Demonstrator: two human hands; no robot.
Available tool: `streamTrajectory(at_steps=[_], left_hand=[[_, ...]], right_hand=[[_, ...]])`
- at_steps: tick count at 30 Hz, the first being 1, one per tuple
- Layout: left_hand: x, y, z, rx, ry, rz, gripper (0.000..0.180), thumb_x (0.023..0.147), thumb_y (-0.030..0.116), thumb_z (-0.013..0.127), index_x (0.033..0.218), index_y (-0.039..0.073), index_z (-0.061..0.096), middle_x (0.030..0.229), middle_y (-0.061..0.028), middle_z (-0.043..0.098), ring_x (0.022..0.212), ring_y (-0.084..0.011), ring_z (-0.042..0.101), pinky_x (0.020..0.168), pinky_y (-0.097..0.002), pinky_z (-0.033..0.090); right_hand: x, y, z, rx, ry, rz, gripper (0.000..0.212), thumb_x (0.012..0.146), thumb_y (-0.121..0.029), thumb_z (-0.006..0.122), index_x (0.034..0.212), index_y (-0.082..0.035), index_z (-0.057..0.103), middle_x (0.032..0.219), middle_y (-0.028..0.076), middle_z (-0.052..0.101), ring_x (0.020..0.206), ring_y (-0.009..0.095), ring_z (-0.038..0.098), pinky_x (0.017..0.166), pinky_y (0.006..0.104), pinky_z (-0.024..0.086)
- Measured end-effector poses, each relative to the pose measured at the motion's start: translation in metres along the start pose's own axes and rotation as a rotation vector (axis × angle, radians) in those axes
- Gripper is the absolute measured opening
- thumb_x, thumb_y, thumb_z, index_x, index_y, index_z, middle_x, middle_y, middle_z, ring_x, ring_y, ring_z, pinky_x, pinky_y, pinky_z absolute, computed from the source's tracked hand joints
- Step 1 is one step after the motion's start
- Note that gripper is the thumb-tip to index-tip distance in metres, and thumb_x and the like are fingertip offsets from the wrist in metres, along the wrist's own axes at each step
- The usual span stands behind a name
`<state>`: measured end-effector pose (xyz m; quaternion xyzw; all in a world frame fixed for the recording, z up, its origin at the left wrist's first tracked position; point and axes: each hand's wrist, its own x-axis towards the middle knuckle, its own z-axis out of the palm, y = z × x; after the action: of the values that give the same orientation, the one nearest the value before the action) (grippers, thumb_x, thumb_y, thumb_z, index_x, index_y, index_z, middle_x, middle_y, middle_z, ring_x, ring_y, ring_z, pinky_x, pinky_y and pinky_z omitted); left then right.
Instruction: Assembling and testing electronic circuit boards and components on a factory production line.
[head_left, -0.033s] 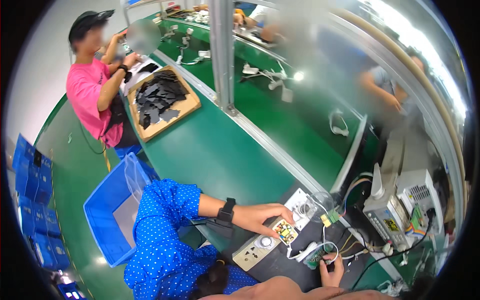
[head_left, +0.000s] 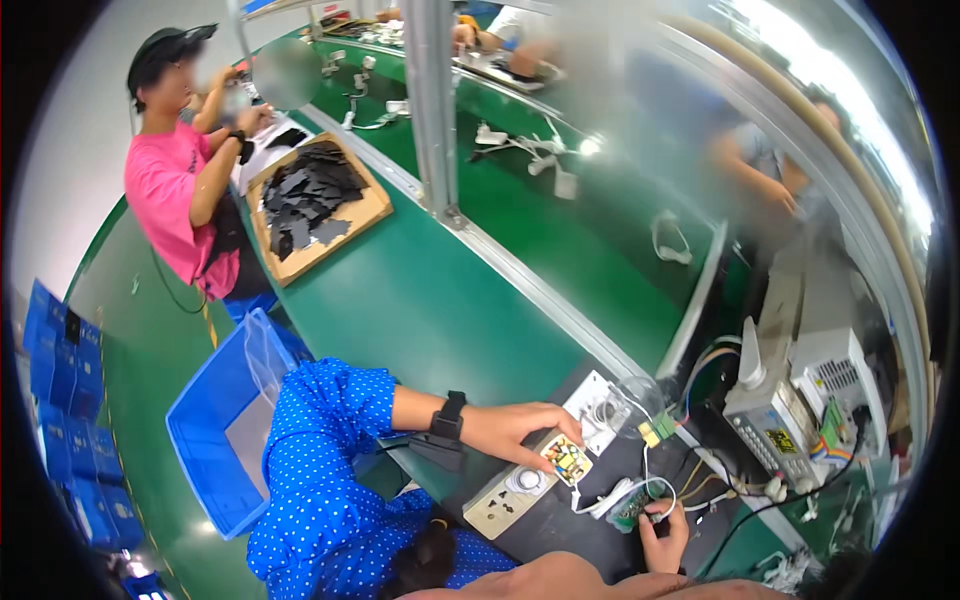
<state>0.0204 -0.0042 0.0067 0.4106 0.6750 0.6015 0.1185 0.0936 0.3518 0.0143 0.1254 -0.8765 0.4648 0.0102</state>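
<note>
My left hand [head_left: 515, 432], with a black band at the wrist, reaches across from the left. Its thumb and fingers grip the edges of a small circuit board [head_left: 570, 462] crowded with yellow and dark components. Under and beside that board lies a beige power strip [head_left: 494, 508] with a round white dial. My right hand [head_left: 664, 542] is closed at the lower right, fingertips pinching the end of a white cable [head_left: 655, 490] beside a green circuit board [head_left: 628, 512]. The exact part in that pinch is partly hidden. A white socket panel [head_left: 598, 412] sits just beyond my left hand.
A grey bench instrument [head_left: 765, 430] with wires stands at the right. A blue bin [head_left: 205, 440] is at my left. Farther off, a cardboard tray [head_left: 376, 205] holds black sheets, next to a person in pink [head_left: 170, 180]. Beyond the metal rail [head_left: 540, 290], white adapters lie on a green belt.
The whole view has shifted slightly. Both hands keep their hold and have hardly moved relative to the boards.
</note>
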Motion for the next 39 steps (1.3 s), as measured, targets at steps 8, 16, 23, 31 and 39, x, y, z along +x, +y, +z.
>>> streamTrajectory(at_steps=[8,16,23,31,39], left_hand=[[0.011,-0.009,-0.011,-0.099,-0.113,-0.071,0.050,0.081,0.008,0.074,0.122,0.009,0.045,0.129,-0.0138,0.054,0.128,-0.0316,0.043,0.106,-0.0452,0.034],[0.018,-0.010,-0.018,-0.111,-0.162,-0.141,0.051,0.078,0.012,0.077,0.118,0.012,0.045,0.124,-0.0169,0.057,0.121,-0.0343,0.049,0.108,-0.0502,0.029],[0.015,-0.013,-0.021,-0.130,-0.189,-0.130,0.056,0.075,0.009,0.078,0.119,0.010,0.045,0.123,-0.0157,0.057,0.121,-0.0311,0.050,0.107,-0.0494,0.031],[0.013,-0.011,-0.022,-0.137,-0.196,-0.164,0.056,0.074,0.011,0.079,0.119,0.008,0.046,0.121,-0.0143,0.058,0.120,-0.0298,0.050,0.108,-0.0489,0.030],[0.015,-0.004,-0.024,-0.071,-0.205,-0.209,0.054,0.075,0.015,0.079,0.119,0.007,0.048,0.120,-0.0125,0.058,0.122,-0.0314,0.048,0.108,-0.0482,0.029]], right_hand=[[0.011,-0.010,-0.011,0.032,-0.048,0.047,0.019,0.078,-0.012,0.068,0.094,-0.002,0.066,0.097,0.012,0.063,0.093,0.026,0.059,0.084,0.0337,0.044],[0.011,-0.003,-0.023,0.054,-0.065,0.039,0.029,0.075,-0.010,0.076,0.102,-0.007,0.068,0.097,0.008,0.064,0.083,0.018,0.061,0.072,0.0278,0.049],[0.013,0.002,-0.036,0.021,-0.059,-0.051,0.029,0.074,-0.010,0.079,0.100,-0.007,0.069,0.095,0.007,0.065,0.086,0.020,0.063,0.073,0.0297,0.051],[0.013,0.011,-0.036,0.113,-0.106,-0.025,0.027,0.074,-0.013,0.079,0.099,-0.007,0.071,0.095,0.008,0.066,0.086,0.021,0.064,0.075,0.0308,0.052],[0.013,0.012,-0.037,0.146,-0.135,-0.008,0.028,0.073,-0.010,0.079,0.100,-0.005,0.070,0.097,0.009,0.066,0.085,0.021,0.064,0.076,0.0310,0.051]])
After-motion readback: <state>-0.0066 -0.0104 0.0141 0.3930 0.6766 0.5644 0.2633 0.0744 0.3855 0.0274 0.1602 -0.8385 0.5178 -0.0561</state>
